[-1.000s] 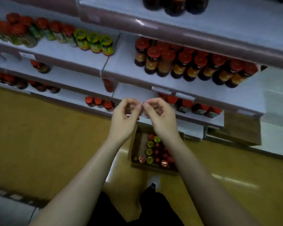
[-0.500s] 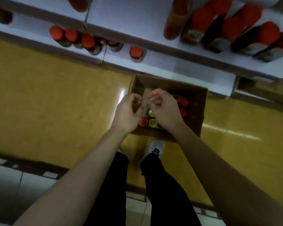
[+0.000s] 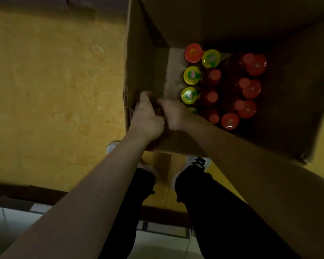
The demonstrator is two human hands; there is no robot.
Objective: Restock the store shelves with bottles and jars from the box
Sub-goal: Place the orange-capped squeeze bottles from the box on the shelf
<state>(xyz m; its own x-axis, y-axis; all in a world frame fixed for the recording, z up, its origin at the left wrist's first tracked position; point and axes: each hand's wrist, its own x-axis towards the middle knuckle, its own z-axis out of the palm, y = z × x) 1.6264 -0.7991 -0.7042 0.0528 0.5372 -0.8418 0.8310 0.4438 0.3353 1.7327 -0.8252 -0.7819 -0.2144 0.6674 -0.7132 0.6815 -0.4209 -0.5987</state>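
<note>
An open cardboard box [image 3: 138, 58] stands on the yellow floor [image 3: 54, 90], seen from straight above. Inside, the jars and bottles fill the right part of the box, while the left part shows bare cardboard bottom. Yellow-lidded jars [image 3: 192, 75] form a column at the left edge of the group, with one more at the far end beside an orange-red lid. Red-capped bottles [image 3: 251, 89] crowd to their right, packed touching one another.

Both hands reach into the near left corner of the box. The left hand [image 3: 148, 118] sits against the left wall, the right hand [image 3: 174, 114] just beside it, touching it. Their fingers are curled together, but the blur hides whether they hold anything. The right hand partly covers a yellow lid near it.

Below the box, dark trousers [image 3: 222, 212] and light shoes [image 3: 196, 162] show.
</note>
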